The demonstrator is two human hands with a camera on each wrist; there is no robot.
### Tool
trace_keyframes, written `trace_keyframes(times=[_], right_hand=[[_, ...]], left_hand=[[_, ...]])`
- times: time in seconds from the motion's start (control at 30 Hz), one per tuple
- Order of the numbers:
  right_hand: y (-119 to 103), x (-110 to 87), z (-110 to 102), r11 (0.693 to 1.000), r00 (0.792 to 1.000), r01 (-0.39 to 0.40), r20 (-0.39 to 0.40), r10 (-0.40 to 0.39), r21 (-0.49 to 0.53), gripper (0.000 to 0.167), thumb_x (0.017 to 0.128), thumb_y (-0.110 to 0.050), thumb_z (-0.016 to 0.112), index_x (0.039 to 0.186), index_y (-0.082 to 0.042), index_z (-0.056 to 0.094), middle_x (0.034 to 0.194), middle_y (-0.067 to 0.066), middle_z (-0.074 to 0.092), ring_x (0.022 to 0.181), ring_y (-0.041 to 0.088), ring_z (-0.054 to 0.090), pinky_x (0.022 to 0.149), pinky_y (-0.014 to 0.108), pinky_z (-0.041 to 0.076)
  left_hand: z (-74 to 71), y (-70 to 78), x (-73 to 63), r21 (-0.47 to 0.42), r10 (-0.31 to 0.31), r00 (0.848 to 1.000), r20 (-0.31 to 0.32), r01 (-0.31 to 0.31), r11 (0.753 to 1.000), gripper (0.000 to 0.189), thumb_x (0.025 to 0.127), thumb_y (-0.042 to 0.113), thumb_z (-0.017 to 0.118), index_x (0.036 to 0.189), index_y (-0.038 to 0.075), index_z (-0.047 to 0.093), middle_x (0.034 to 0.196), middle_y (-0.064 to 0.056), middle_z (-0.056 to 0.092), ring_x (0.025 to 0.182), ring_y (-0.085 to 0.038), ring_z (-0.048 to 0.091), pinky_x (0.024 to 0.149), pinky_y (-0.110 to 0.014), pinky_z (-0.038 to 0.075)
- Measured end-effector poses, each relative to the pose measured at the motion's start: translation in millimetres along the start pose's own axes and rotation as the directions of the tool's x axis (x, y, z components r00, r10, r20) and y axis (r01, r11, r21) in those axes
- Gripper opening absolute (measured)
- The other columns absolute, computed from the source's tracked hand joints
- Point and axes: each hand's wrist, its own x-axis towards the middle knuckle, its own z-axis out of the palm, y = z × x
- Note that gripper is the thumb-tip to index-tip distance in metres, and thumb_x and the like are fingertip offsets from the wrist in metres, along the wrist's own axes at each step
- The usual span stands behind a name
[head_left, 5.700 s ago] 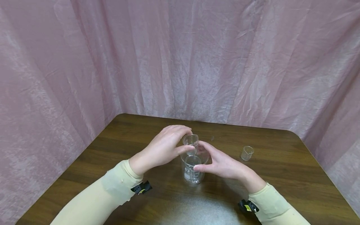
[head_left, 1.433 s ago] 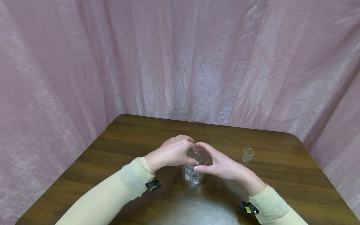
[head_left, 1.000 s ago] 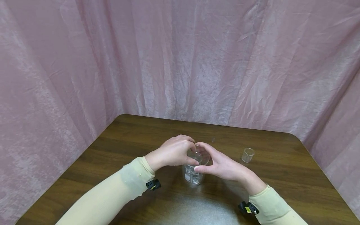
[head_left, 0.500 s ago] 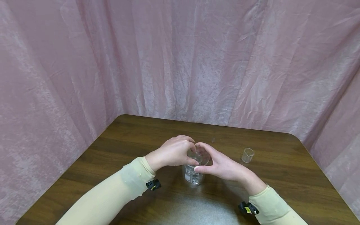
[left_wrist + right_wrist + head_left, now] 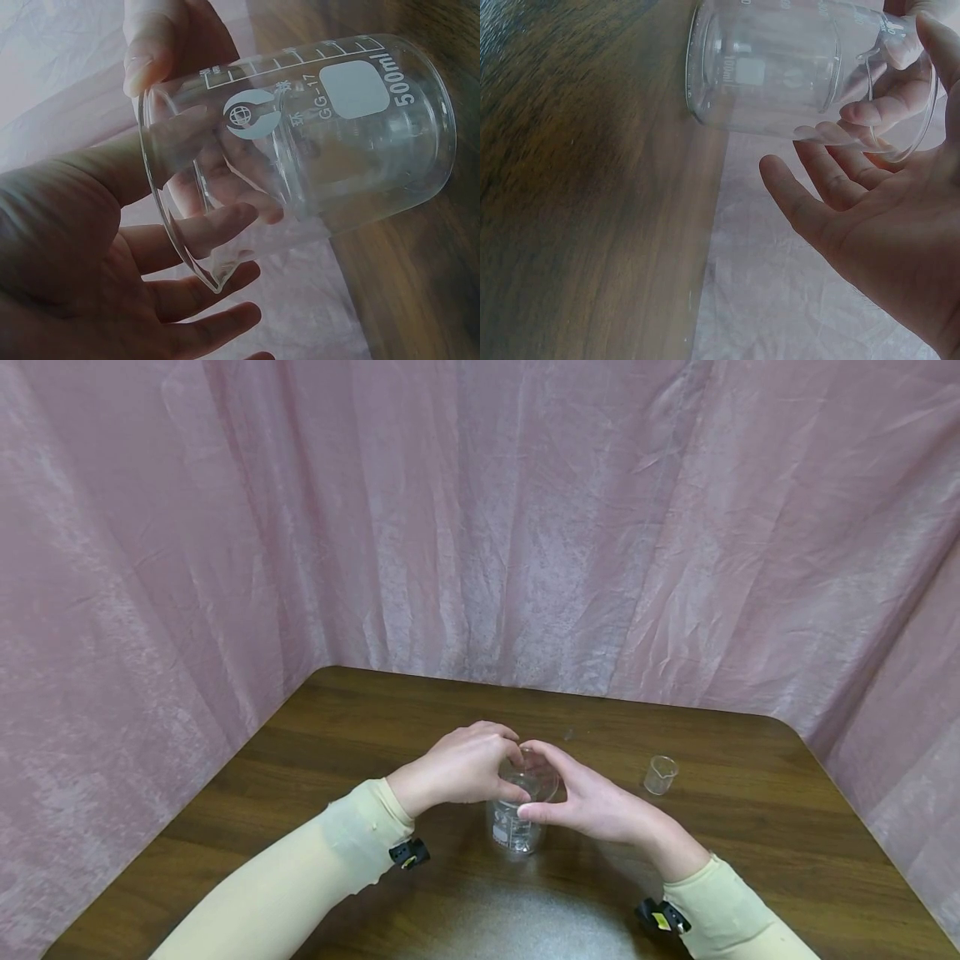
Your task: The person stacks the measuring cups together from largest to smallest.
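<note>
A clear 500 ml glass beaker point(image 5: 513, 837) stands upright on the wooden table, holding smaller beakers. One inner beaker point(image 5: 780, 71), marked 100 mL, sits low in it; outlines of nested glass overlap. My left hand point(image 5: 463, 764) comes over the rim from the left. Its thumb and index finger reach into the mouth, tips apart, above the inner rim, with no glass visible between them. From the right, my right hand point(image 5: 592, 795) holds the large beaker near its top, thumb on the near side and fingers round the far side.
Another small glass beaker point(image 5: 660, 777) stands on the table to the right, behind the right forearm. A faint clear speck point(image 5: 568, 734) lies farther back. A pink curtain point(image 5: 480, 527) hangs behind the table point(image 5: 405, 702).
My left hand held a small beaker above the large one, then lowered it inside. Within the last half second, that beaker has dropped from its fingertips; both hands stay nearly still.
</note>
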Motion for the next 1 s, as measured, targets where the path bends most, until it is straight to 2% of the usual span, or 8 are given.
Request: trace_keyframes(times=[0.23, 0.6, 1.0], right_hand=[[1, 0.0, 0, 1.0, 1.0, -0.001, -0.001, 0.001, 0.006, 0.07, 0.102, -0.036, 0.083, 0.159, -0.022, 0.045, 0.15, 0.001, 0.061, 0.137, 0.022, 0.061, 0.111, 0.058, 0.052], [0, -0.5, 0, 1.0, 1.0, -0.003, -0.003, 0.003, 0.003, 0.072, 0.102, -0.037, 0.083, 0.16, -0.022, 0.044, 0.151, 0.001, 0.06, 0.137, 0.022, 0.06, 0.112, 0.057, 0.052], [0, -0.2, -1, 1.0, 1.0, 0.003, -0.016, -0.003, -0.025, 0.073, 0.101, -0.035, 0.084, 0.16, -0.019, 0.045, 0.154, 0.005, 0.059, 0.14, 0.025, 0.059, 0.108, 0.05, 0.056]], left_hand=[[-0.4, -0.2, -0.6, -0.013, 0.01, 1.0, 0.006, -0.01, 1.0, 0.038, 0.09, 0.043, 0.092, 0.118, 0.018, 0.085, 0.146, -0.01, 0.069, 0.142, -0.031, 0.058, 0.113, -0.051, 0.052], [3.1, -4.4, -7.0, -0.049, 0.01, 0.999, -0.035, -0.012, 0.999, 0.041, 0.093, 0.045, 0.09, 0.122, 0.017, 0.083, 0.148, -0.011, 0.068, 0.144, -0.032, 0.057, 0.114, -0.052, 0.051], [3.4, -7.5, -13.2, -0.103, -0.015, 0.997, -0.073, 0.008, 0.995, 0.045, 0.096, 0.043, 0.088, 0.129, 0.014, 0.08, 0.152, -0.011, 0.065, 0.145, -0.032, 0.056, 0.112, -0.054, 0.053]])
